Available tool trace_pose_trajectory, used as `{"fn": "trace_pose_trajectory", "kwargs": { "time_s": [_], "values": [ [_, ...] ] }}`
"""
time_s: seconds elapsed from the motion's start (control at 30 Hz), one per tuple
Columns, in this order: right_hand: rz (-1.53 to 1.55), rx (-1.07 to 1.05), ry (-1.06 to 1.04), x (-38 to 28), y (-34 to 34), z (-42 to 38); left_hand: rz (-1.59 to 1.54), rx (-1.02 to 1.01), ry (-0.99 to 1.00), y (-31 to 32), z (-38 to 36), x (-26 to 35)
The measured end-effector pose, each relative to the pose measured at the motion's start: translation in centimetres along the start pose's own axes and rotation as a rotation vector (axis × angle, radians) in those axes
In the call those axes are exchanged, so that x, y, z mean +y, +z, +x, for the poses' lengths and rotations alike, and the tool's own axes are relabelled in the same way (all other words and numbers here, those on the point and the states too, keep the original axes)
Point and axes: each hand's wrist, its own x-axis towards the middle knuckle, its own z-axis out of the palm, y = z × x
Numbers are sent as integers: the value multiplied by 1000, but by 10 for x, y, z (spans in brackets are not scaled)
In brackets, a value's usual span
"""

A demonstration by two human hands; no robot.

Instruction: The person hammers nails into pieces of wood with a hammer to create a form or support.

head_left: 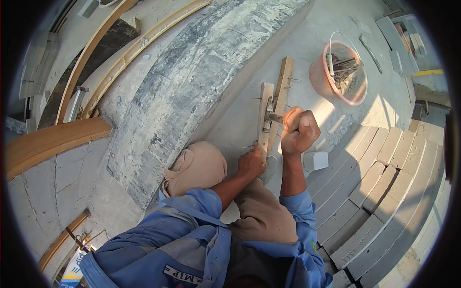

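My right hand [300, 130] is closed around the handle of a hammer [268, 121]. The hammer's head lies over a short wooden strip [265, 97], between my knees and the bucket. My left hand [252, 163] grips the near end of that strip, with the index finger laid along its side. Beside it on the right lies a longer wooden strip [286, 69], partly hidden under the hammer and my right hand. Several nails [294, 79] stick out sideways from the two strips.
A pink bucket [317, 79] with metal pieces inside stands on the concrete floor ahead. Grey blocks [365, 225] are stacked at right. A rough grey slab [182, 86] runs along my left, with curved wooden pieces [91, 53] beyond it. A bar [370, 53] lies past the bucket.
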Motion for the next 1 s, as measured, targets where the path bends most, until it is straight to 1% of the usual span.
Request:
{"fn": "trace_pose_trajectory", "kwargs": {
  "time_s": [0.03, 0.07, 0.13, 0.17, 0.23, 0.27, 0.3, 0.33, 0.37, 0.4, 0.43, 0.47, 0.5, 0.57, 0.63, 0.67, 0.77, 0.8, 0.83, 0.87, 0.9, 0.97, 1.0],
  "values": [
    [-32, 14, -55, -11, 0, 6, -45, 16, 61, -2, -8, 6],
    [11, 36, -29, -29, 3, 15, -31, 5, 60, -10, -12, 8],
    [18, 18, -104, -51, 2, 27, -103, 173, 165, -25, -16, 21],
    [-3, 21, -135, -54, 1, 29, -100, 154, 169, -30, -20, 25],
    [9, 29, -88, -36, -6, 19, -43, 62, 67, -44, -20, 26],
    [-55, 48, -65, -4, -11, 5, -44, 44, 72, -33, -21, 17],
    [-186, 31, 95, 29, -14, -17, 83, 43, 5, -14, -21, 3],
    [-236, -42, -28, 42, -25, -34, 213, 81, -44, -9, -8, -1],
    [-201, -65, -103, 45, -25, -45, 204, 120, -28, -12, 5, 4],
    [-193, -95, -136, 46, -26, -45, 167, 128, -28, -13, 10, 3],
    [-196, -112, -128, 42, -31, -57, 133, 96, -45, -3, 0, -5],
    [-200, -105, -94, 34, -31, -70, 153, 73, -15, -4, -3, -6],
    [-167, -66, -93, 34, -32, -62, 151, 80, -8, -6, -2, -4],
    [-134, -29, -100, 33, -35, -54, 142, 5, -28, -6, -5, -2],
    [-154, -25, -66, 30, -34, -48, 135, 12, -22, 1, -10, -4],
    [-117, 12, -49, 30, -35, -45, 127, 39, -9, -2, -6, -3],
    [-28, 117, -26, 14, -46, -39, 171, 34, -18, -6, -8, 0],
    [11, 125, -83, 3, -45, -34, 133, 29, -19, -7, -7, 1],
    [-47, 109, -121, 8, -37, -9, 108, 136, 38, -19, 18, 1],
    [7, 149, -34, -17, -53, -31, 130, 122, -5, 8, -2, -5],
    [70, 108, -58, -30, -61, -30, 187, 195, 1, 2, -9, -1],
    [85, 130, -76, -49, -60, -31, 269, 319, 61, 9, -7, -5],
    [88, 138, -75, -55, -60, -30, 284, 341, 77, 1, 0, -1]
  ]
}}
